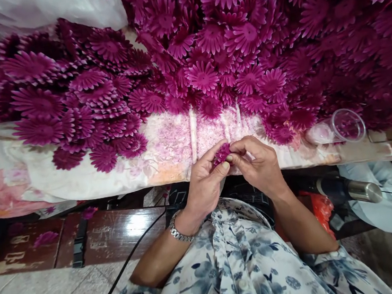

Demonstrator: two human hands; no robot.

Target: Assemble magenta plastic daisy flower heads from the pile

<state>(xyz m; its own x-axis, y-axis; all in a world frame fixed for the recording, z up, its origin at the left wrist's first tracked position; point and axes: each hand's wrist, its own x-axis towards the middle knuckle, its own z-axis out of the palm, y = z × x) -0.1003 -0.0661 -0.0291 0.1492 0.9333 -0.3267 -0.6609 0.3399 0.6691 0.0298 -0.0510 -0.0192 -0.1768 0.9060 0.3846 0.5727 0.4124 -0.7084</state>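
Note:
Between my two hands, just above the near edge of the cloth-covered table point(131, 176), is a small magenta flower piece point(222, 154). My left hand point(204, 182), with a metal watch at the wrist, grips it between thumb and fingers. My right hand point(259, 164) pinches its right side with thumb and forefinger. Beyond the hands, a large heap of magenta artificial flowers point(203, 77) covers the back of the table. Stacked magenta petal layers point(39, 106) lie at the left.
A clear plastic cup point(348, 125) lies on its side at the right table edge. Clear plastic sheeting point(40, 13) is at the back left. Below the table are a brown bench point(121, 232), a black cable and a dark bottle with a metal end point(364, 191).

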